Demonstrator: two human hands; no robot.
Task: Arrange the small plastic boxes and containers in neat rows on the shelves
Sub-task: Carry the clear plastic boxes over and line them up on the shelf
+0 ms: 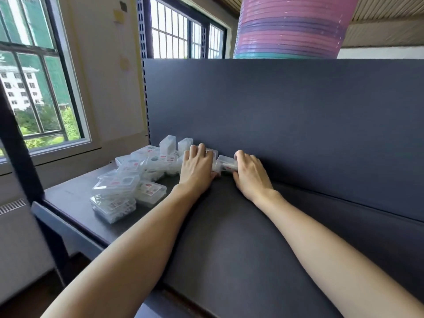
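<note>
A dark grey flat metal shelf [229, 237] with an upright dark back panel [298, 125] is seen from above, and both bare forearms are stretched across it toward the back. The left hand [197, 167] is laid palm down with its fingers extended over small clear plastic boxes [212, 154] standing near the back panel; whether anything is gripped beneath the palm cannot be told. The right hand [250, 173] is placed just to the right, its thumb and fingers curled round a small clear rectangular plastic box with a red-and-white label [226, 164], which lies on the shelf between the two hands and touches the boxes under the left hand. To the left of the left hand, a loose heap of clear flat plastic containers with red labels [128, 182] is spread over the shelf's left end, some tilted and stacked on one another, with two taller clear boxes [168, 144] upright at the back. Behind the panel a tall stack of pink, purple and teal plastic basins [293, 26] is seen, and barred windows [36, 72] are seen at the left.
</note>
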